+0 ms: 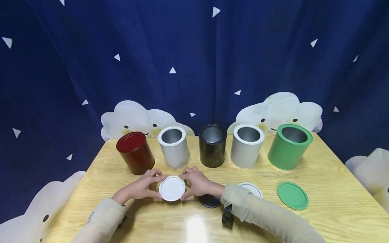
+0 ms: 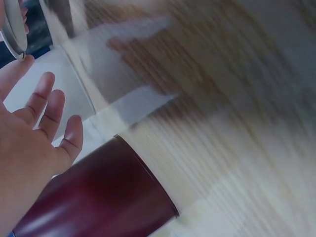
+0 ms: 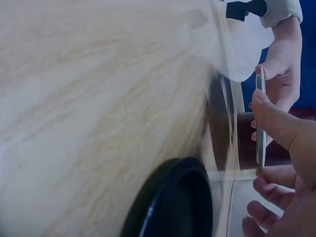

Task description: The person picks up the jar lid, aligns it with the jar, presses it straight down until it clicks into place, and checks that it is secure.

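Both hands hold a round white lid (image 1: pixel 172 189) between them, raised off the wooden table. Its left edge is pinched between thumb and index finger of the left hand (image 1: pixel 144 185), with the other fingers spread loose in the left wrist view. On the opposite edge, the right hand (image 1: pixel 197 182) grips with thumb and index finger. In the right wrist view the lid (image 3: pixel 260 118) appears edge-on. Just behind the lid stands a white can (image 1: pixel 175 153) with an uncovered top. A dark red can (image 1: pixel 136 157), its top covered in red, is close behind the left hand.
Farther right in the row are an uncovered black can (image 1: pixel 212 152), a second white can (image 1: pixel 246 153) and a green can (image 1: pixel 285 153). A black lid (image 1: pixel 209 201), partly behind the right wrist, another white lid (image 1: pixel 253 189) and a green lid (image 1: pixel 292 195) lie on the table (image 1: pixel 164 226).
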Tool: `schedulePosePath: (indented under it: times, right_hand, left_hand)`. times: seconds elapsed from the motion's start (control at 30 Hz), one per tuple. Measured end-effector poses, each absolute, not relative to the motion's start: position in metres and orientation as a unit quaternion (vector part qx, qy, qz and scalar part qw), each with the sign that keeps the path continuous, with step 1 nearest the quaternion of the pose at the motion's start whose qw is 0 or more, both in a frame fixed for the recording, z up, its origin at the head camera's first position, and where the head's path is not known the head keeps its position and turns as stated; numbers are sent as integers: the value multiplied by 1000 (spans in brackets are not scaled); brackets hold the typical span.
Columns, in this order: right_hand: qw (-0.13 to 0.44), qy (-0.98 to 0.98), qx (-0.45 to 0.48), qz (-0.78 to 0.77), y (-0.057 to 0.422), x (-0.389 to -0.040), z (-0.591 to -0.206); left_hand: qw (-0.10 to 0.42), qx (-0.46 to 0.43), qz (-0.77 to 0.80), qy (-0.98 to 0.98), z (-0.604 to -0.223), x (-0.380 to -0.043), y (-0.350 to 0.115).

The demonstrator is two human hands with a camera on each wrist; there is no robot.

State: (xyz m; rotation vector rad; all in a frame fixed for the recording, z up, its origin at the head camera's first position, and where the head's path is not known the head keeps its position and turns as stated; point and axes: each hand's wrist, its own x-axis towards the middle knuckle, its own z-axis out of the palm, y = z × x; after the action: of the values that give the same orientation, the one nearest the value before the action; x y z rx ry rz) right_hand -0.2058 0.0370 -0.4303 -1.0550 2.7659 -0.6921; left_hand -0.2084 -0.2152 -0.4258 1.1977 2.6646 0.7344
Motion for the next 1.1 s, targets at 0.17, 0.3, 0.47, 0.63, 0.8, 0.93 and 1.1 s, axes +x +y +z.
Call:
schedulePosePath:
  times: [0.17, 0.3, 0.47, 0.63, 0.8, 0.93, 1.1]
  right_hand:
    - [44, 903, -355, -238, 40, -204, -427]
    - [42, 895, -364, -256, 43, -205, -427]
    - [26, 886, -379, -266, 45, -209, -423]
    - [28, 884, -376, -277, 48, -208, -422]
    - [30, 880, -378, -285, 51, -208, -422]
    - [27, 877, -382, -289, 52, -209, -419]
    - [27, 875, -385, -294, 53, -212, -415]
  left_hand:
    - [54, 402, 251, 879, -423, -206, -213]
    - [43, 408, 258, 875, -424, -204, -214]
    - [35, 403, 259, 877, -421, -207, -215]
    - [32, 406, 266, 874, -419, -204, -212]
    - [27, 410, 274, 869, -422, -203, -211]
    - [25, 409, 282, 868, -422, -205, -211]
    - [23, 412, 290, 864, -419, -208, -211]
